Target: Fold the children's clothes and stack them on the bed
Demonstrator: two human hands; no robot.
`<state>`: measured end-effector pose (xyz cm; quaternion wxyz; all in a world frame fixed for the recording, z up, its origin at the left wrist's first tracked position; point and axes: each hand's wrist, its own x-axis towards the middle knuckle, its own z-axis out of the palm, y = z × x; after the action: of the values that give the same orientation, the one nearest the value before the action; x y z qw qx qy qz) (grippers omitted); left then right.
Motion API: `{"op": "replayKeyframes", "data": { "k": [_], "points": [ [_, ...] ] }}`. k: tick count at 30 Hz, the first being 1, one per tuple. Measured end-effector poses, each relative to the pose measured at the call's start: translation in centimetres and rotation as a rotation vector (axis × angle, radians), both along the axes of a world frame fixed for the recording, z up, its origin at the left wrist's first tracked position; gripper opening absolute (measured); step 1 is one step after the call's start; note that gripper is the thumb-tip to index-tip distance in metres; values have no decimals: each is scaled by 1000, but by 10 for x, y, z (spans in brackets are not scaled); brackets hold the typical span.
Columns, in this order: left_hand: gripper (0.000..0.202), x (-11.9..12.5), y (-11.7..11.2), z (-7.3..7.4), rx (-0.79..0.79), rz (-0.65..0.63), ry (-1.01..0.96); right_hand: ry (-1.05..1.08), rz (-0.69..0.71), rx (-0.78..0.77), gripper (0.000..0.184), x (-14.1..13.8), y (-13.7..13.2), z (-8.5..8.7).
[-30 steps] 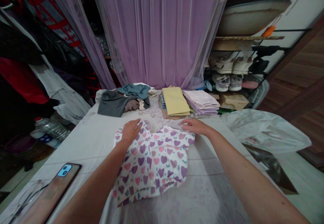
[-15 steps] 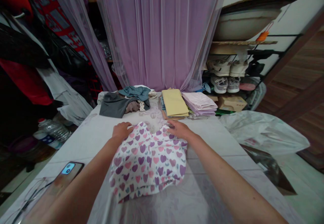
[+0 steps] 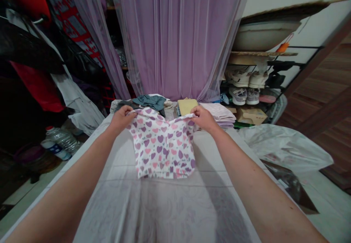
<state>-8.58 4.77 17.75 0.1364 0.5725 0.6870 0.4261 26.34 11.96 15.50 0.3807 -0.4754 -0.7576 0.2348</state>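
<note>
- Our left hand [image 3: 120,119] and right hand [image 3: 204,119] reach forward, wide apart, arms angled inward toward the far edge of the table.
- Our fingers [image 3: 198,115] are closed, pinching the top corners of a heart-print top [image 3: 161,146].
- We hold the top mid-table, stretched across its upper edge; its long axis runs toward us, hem nearest, over the sheet-covered table [image 3: 164,206].
- Just beyond it, near the far edge, lie a blue-grey clothes pile [image 3: 149,102], a yellow folded cloth [image 3: 187,106] and a lilac folded stack [image 3: 218,115].
</note>
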Motion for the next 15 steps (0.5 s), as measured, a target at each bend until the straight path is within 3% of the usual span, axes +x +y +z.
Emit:
{"op": "replayKeyframes", "data": {
  "k": [3, 5, 6, 8, 11, 13, 15],
  "points": [
    [31, 4, -24, 40, 246, -55, -153, 191, 24, 144, 33, 7, -18, 38],
    [30, 7, -48, 50, 283, -79, -189, 144, 35, 188, 29, 10, -42, 49],
    [28, 9, -61, 47, 258, -89, -189, 76, 38, 197, 25, 11, -56, 48],
    [23, 11, -88, 30, 162, -122, -167, -130, 85, 185, 18, 13, -85, 35],
    [19, 11, -121, -18, -21, -232, -125, -455, 219, 122, 27, 11, -126, -3],
    [19, 9, -137, -49, -201, -282, -79, -613, 284, 30, 31, 7, -149, -29],
    [21, 7, -146, -69, -371, -376, -16, -702, 298, -60, 29, 2, -166, -47]
  ]
}}
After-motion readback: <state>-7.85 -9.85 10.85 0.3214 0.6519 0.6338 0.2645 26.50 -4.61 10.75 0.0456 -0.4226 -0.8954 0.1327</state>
